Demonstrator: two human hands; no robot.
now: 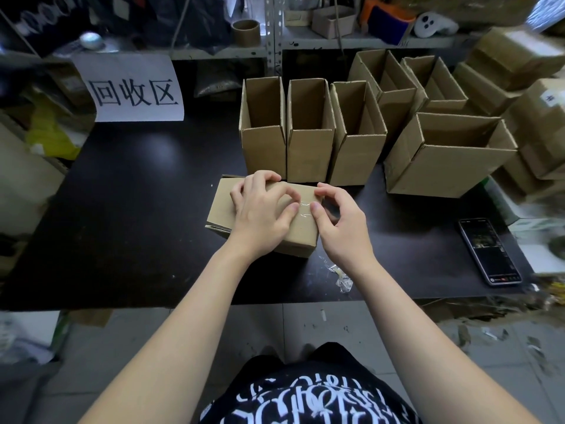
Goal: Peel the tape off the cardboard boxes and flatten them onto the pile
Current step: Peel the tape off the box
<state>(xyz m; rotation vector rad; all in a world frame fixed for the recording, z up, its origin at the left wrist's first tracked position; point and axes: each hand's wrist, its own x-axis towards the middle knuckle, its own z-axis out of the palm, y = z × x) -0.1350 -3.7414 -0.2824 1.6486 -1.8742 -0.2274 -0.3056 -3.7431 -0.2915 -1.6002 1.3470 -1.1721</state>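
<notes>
A small closed cardboard box (224,206) lies on its side on the black table (128,209), in front of me. My left hand (260,209) rests on top of it with curled fingers, holding it down. My right hand (339,221) is at the box's right end, its thumb and fingers pinching a strip of clear tape (304,209) that lifts off the box's top. Behind it stand three upright open boxes (308,148) in a row.
More open boxes (443,160) stand and stack at the right and back right. A crumpled wad of peeled tape (341,276) lies near the table's front edge. A phone (489,252) lies at the right. A paper sign (134,90) hangs at the back left.
</notes>
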